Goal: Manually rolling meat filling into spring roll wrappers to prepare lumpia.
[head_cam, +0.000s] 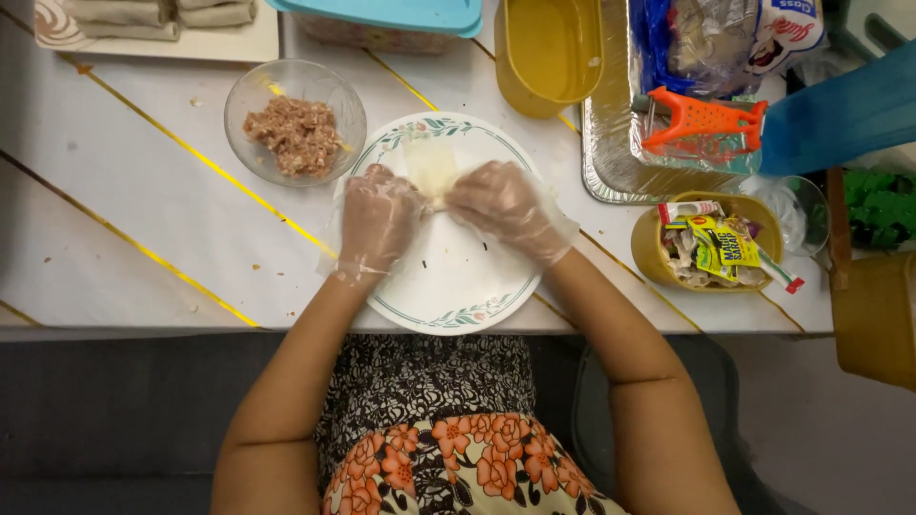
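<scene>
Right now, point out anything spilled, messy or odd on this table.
Small things only. Dark specks lie on the plate just below the gloved left hand and right hand, which hold a wrapper. A few crumbs dot the table near the bowl of filling. Nothing looks tipped or broken.

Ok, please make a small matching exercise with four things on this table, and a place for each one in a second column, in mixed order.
Things:
1. wrapper
2. glass bowl of minced filling
3. orange tool
4. yellow bowl of packets

Places:
A. in the foil tray, top right
B. on the white plate, at the fingertips of both gloved hands, left hand and right hand
C. right of the plate, near the table edge
D. upper left of the plate

Pairs: 1-B, 2-D, 3-A, 4-C
</scene>
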